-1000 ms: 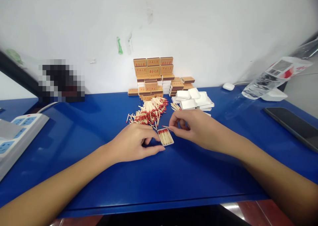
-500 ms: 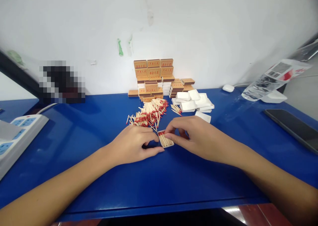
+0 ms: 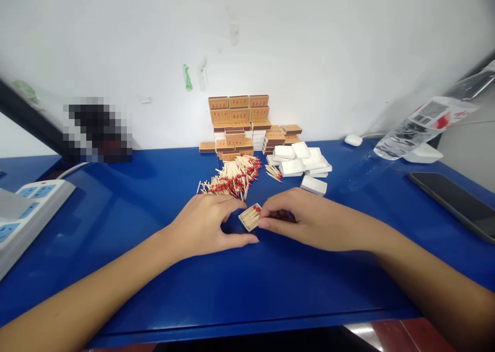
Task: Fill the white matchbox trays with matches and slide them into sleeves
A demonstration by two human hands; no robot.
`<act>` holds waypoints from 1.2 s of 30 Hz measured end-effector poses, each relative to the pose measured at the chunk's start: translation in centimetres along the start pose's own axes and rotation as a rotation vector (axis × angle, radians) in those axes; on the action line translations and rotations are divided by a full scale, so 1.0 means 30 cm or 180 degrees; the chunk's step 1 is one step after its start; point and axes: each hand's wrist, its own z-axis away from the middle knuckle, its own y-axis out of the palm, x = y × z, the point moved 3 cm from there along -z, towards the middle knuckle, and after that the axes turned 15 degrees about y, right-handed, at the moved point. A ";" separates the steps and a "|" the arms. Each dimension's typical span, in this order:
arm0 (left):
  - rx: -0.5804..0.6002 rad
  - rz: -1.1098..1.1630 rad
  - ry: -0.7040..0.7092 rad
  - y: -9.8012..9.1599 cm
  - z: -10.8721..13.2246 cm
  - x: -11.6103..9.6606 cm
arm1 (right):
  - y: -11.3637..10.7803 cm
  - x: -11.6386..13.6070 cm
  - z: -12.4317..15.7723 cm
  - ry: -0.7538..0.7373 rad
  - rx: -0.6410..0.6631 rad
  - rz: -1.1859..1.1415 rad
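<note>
Right hand (image 3: pixel 303 218): thumb and forefinger close together at right edge of match tray (image 3: pixel 243 224) — whether pinching it, cannot tell. Left hand (image 3: pixel 204 222): thumb and forefinger spread. Tray between hands; loose matches (image 3: pixel 237 176) beyond — blue table (image 3: pixel 247 285).

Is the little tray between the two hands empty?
Not empty: the little tray holds red-tipped matches, visible inside. Cannot tell if full: the right hand covers part.

Pale tray (image 3: pixel 242 224) of red-tipped matches (image 3: pixel 251 217)
</note>
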 end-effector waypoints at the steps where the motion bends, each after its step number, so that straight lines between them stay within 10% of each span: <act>1: -0.0009 -0.0066 -0.0022 0.001 0.001 0.002 | -0.010 -0.011 -0.007 0.0051 -0.0075 -0.0006; 8: -0.0014 -0.0223 -0.0074 0.013 0.004 0.007 | -0.104 -0.180 -0.095 0.0788 -0.1859 0.0927; 36: 0.0063 0.0027 0.0115 0.012 0.000 0.011 | -0.084 -0.202 -0.138 0.0877 -0.1323 0.0988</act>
